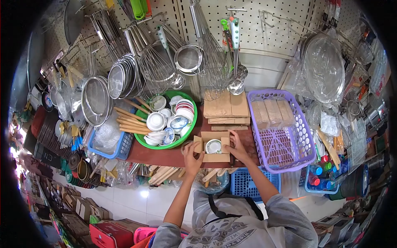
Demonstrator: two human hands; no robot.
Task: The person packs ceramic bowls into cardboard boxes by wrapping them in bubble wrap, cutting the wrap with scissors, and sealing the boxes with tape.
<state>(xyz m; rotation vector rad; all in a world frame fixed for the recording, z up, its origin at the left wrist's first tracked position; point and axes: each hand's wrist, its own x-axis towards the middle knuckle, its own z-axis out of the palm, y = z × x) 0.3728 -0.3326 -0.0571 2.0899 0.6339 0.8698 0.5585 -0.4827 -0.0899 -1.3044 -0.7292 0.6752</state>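
Note:
A small cardboard box (217, 158) stands on the red-brown shelf in front of me, its top flaps folded outward. Inside it lies a white bowl (213, 146) with a faint pattern. My left hand (192, 158) grips the box's left side, thumb and fingers curled at the flap. On the opposite side, my right hand (237, 148) has its fingers bent around the right flap. Just left of the box, a green basin (142, 142) holds several white and patterned bowls and small dishes. Flattened cardboard boxes (223, 104) are stacked behind the box.
A purple basket (311, 159) with wrapped brown boxes (273, 114) stands at the right. Whisks (151, 62), strainers (96, 101) and ladles (235, 86) hang above the shelf (138, 156). Wooden handles (134, 124) jut over the basin; a blue basket (244, 184) sits below.

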